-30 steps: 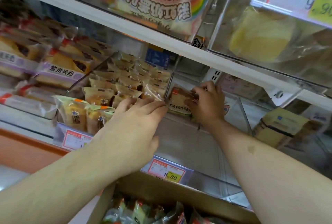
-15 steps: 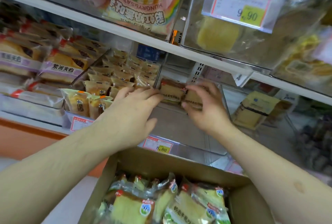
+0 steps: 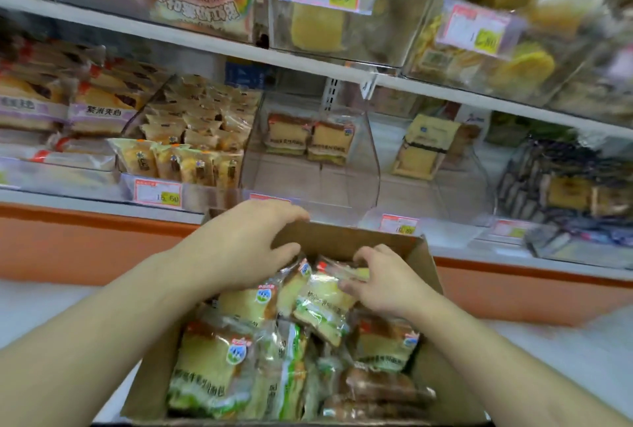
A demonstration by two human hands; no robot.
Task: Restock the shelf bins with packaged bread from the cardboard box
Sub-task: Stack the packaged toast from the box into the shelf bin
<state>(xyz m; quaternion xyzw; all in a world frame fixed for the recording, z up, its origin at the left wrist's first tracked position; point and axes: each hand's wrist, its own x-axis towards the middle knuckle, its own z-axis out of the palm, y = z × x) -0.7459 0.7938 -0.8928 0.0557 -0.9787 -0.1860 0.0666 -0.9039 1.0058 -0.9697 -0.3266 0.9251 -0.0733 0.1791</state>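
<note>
Reaching into the cardboard box point(image 3: 346, 238), the right hand point(image 3: 387, 284) has its fingers curled around a bread package point(image 3: 325, 300) lying on top of the pile. The left hand point(image 3: 239, 248) hovers over the box's far left corner with fingers loosely bent, holding nothing. Two packages point(image 3: 310, 138) already stand side by side at the back of the clear shelf bin point(image 3: 363, 173).

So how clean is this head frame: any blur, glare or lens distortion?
Head view: motion blur smears the upper right bins and the price tag there; the shelf edge bows from wide-angle distortion; soft glare on the clear bin; the cardboard box and both hands stay fairly sharp.
</note>
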